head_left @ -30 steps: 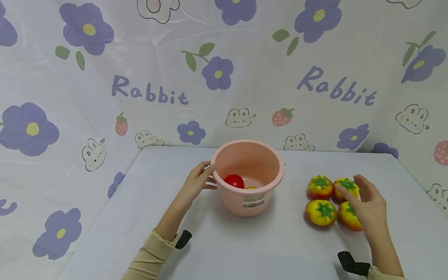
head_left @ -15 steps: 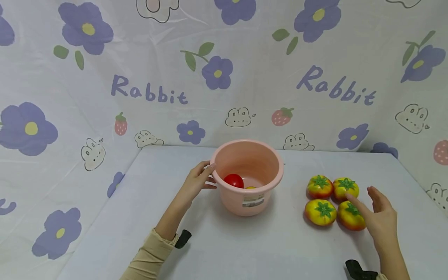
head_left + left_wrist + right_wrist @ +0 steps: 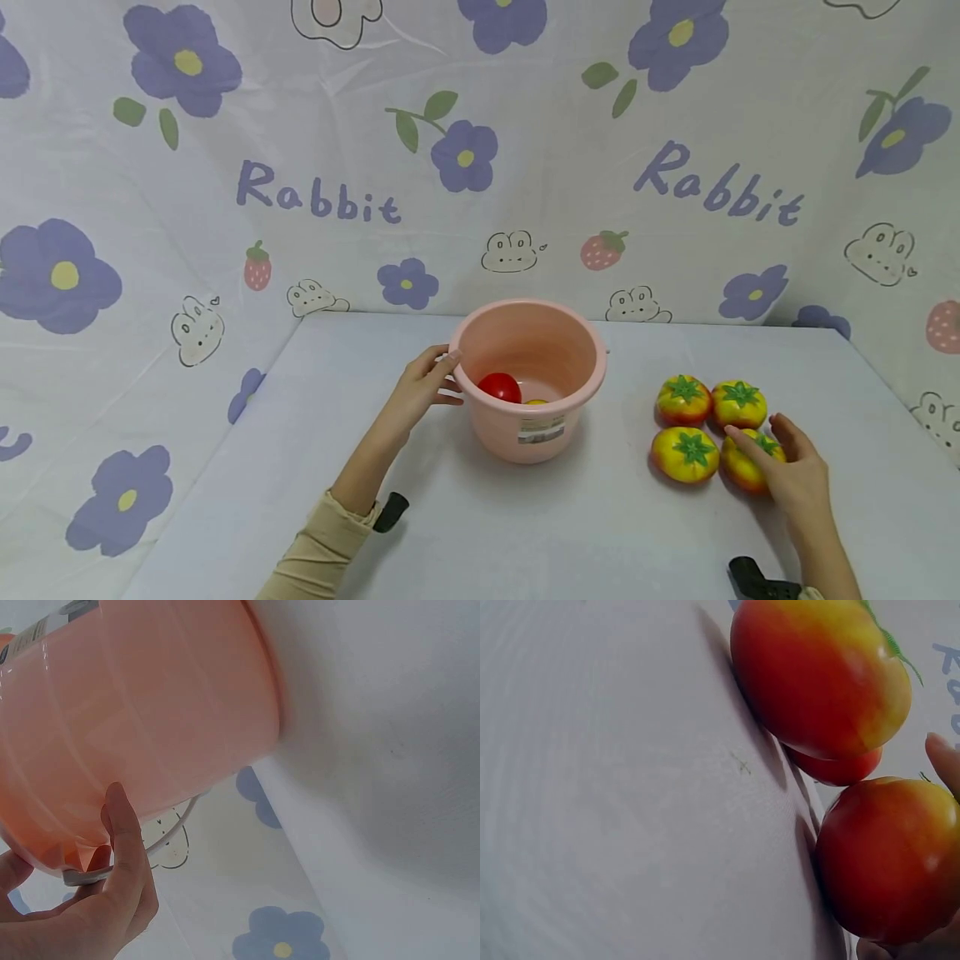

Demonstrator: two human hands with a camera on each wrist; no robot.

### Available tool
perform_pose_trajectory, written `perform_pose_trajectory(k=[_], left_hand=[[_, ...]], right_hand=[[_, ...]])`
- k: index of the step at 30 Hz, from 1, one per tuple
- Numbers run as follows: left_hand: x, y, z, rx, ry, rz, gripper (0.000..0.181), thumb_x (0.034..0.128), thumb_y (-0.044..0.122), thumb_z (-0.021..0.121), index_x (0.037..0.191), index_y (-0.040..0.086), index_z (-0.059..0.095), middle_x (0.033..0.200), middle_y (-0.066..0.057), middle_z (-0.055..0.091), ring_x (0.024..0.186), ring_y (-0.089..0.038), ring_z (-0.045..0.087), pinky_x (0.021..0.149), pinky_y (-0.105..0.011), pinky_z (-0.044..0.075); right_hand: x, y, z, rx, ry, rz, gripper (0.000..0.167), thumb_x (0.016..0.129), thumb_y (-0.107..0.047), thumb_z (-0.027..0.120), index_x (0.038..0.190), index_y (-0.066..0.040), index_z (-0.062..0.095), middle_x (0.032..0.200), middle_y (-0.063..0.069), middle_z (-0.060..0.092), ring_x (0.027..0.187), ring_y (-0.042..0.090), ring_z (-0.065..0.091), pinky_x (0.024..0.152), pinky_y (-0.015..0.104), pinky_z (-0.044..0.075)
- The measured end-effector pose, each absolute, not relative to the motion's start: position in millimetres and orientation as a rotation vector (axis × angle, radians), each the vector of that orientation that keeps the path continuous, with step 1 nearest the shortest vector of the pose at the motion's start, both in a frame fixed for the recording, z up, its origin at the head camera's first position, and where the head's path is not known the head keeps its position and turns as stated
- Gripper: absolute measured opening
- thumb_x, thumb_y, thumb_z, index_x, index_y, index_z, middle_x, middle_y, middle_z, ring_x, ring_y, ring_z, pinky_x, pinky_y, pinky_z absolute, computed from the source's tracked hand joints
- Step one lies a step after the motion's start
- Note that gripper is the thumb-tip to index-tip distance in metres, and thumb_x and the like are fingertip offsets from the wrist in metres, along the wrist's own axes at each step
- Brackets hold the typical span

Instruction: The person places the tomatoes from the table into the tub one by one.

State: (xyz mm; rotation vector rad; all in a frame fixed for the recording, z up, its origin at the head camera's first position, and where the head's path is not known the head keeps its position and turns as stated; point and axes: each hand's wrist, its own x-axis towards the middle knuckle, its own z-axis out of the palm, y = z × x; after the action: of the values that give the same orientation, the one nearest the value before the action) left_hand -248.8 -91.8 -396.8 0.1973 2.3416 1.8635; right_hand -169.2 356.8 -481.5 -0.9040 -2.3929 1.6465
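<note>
My left hand (image 3: 420, 390) grips the rim of a pink bucket (image 3: 528, 433), thumb over the edge; in the left wrist view its fingers (image 3: 127, 847) lie beside the bucket wall (image 3: 150, 697) and handle. A red ball-like item (image 3: 500, 387) and part of a yellow one (image 3: 536, 402) lie inside. My right hand (image 3: 801, 479) hovers around the front right red-and-yellow fruit (image 3: 750, 475), thumb above it and fingers at its far side. A small gap separates the thumb (image 3: 946, 761) from that fruit (image 3: 889, 862) in the right wrist view; fingertip contact below is unclear.
Three more red-and-yellow fruits with green leafy tops stand close by: back left (image 3: 684, 402), back right (image 3: 738, 406) and front left (image 3: 685, 456). A white cloth covers the table (image 3: 525, 533); a patterned curtain (image 3: 555, 167) hangs behind it.
My right hand first moved right and down, away from the back right fruit, then came back left around the front right one. My left hand and the bucket have stayed in place.
</note>
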Motion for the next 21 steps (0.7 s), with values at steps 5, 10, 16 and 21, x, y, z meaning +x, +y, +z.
perform_pose_trajectory(k=[5,10,16,21], left_hand=[[-248.9,-92.1,-397.4,0.192,2.342,1.859,0.048,0.1002,0.041,0.050,0.137,0.009,0.051,0.111,-0.018,0.063,0.093,-0.025,0.067,0.084,-0.040,0.061],[-247.3,-92.1,-395.7,0.190,2.341,1.863,0.048,0.1002,0.040,0.050,0.137,0.010,0.051,0.111,-0.018,0.063,0.094,-0.026,0.067,0.083,-0.038,0.061],[-246.2,-91.8,-394.9,0.202,2.347,1.872,0.048,0.1005,0.039,0.050,0.137,0.008,0.050,0.110,-0.018,0.063,0.091,-0.022,0.067,0.082,-0.039,0.062],[-246.8,-91.1,-395.1,0.202,2.340,1.876,0.047,0.1007,0.038,0.050,0.137,0.008,0.051,0.109,-0.018,0.063,0.089,-0.021,0.066,0.083,-0.040,0.061]], right_hand=[[-170.7,353.9,-481.8,-0.897,-2.426,1.657,0.100,0.086,-0.062,0.061,0.158,-0.019,0.007,0.165,0.011,0.009,0.152,0.035,0.008,0.124,0.055,0.012],[-170.2,350.9,-480.7,-0.887,-2.472,1.648,0.101,0.086,-0.061,0.060,0.158,-0.019,0.004,0.165,0.013,0.006,0.151,0.039,0.007,0.122,0.058,0.013],[-168.4,349.6,-479.7,-0.864,-2.486,1.656,0.097,0.090,-0.054,0.061,0.158,-0.020,0.001,0.165,0.011,0.003,0.152,0.039,0.005,0.123,0.058,0.011],[-167.4,351.0,-481.0,-0.869,-2.452,1.667,0.092,0.092,-0.048,0.060,0.158,-0.021,0.002,0.165,0.009,0.004,0.152,0.037,0.004,0.124,0.056,0.010]])
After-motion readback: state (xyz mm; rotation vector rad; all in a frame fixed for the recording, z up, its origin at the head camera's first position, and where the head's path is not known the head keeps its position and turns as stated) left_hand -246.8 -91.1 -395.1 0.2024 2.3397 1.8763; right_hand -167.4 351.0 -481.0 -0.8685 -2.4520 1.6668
